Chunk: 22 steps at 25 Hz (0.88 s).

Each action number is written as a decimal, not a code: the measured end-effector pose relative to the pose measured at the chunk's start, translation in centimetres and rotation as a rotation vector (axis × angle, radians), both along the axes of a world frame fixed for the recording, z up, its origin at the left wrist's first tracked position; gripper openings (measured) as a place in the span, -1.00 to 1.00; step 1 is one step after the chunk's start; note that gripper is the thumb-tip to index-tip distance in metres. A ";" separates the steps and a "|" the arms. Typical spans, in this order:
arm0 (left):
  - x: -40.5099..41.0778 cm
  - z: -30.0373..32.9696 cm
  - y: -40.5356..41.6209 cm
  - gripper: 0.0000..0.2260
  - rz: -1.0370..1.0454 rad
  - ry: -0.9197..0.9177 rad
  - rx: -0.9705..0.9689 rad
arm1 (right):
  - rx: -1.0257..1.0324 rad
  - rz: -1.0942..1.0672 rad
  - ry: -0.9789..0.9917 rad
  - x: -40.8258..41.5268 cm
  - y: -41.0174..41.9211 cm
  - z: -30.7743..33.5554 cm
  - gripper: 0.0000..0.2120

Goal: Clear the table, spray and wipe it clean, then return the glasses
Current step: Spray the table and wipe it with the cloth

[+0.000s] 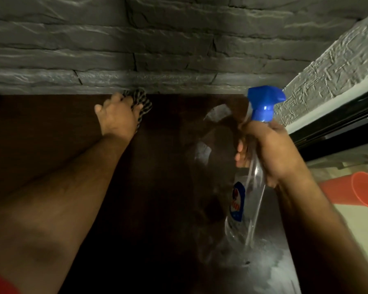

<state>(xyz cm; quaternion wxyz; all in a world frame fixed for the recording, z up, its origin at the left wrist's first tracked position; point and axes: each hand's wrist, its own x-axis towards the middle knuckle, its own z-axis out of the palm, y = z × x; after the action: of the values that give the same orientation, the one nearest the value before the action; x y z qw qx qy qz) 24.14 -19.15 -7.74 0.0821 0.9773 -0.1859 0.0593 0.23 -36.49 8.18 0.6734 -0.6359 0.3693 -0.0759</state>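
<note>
Dark wooden table [51, 128] fills most of the view; its far edge butts straight against the grey stone-block wall [136, 39], so no gap behind. Right edge runs diagonally down the frame, beyond it a pale floor [365, 240] and a black-framed window or door track [338, 132] under a white textured wall [331, 64]. Open tabletop: the whole left half and the centre strip between the two arms. Wet, shiny patches [263, 264] sit on the right side of the top, near corner and mid-right. Left arm stretches across to the far edge; left hand [117, 115] is pressed down on a striped cloth [141, 103], fingers curled over it, cloth bunched right at the table/wall junction. Right hand [270, 151] is wrapped around the neck of a clear spray bottle [245, 209] with a blue trigger head [263, 102] and blue label, held tilted above the right side of the table, nozzle toward the wall; whether its base touches the top, can't tell. An orange plastic cup [353, 190] is off the table to the right, lying on its side, mouth toward the camera, what it rests on unclear. Red sleeve [0, 283] edge at bottom left corner.
</note>
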 end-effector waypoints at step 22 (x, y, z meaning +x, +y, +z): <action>-0.3 0.2 -0.2 -0.62 0.015 -0.016 0.009 | 0.054 -0.014 0.094 -3.3 2.5 0.0 -0.91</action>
<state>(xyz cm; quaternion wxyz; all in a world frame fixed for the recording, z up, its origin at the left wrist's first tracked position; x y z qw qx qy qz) 23.79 -19.31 -7.51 0.0755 0.9786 -0.1796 0.0668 -3.05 -33.96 8.19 0.6716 -0.6179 0.4068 -0.0408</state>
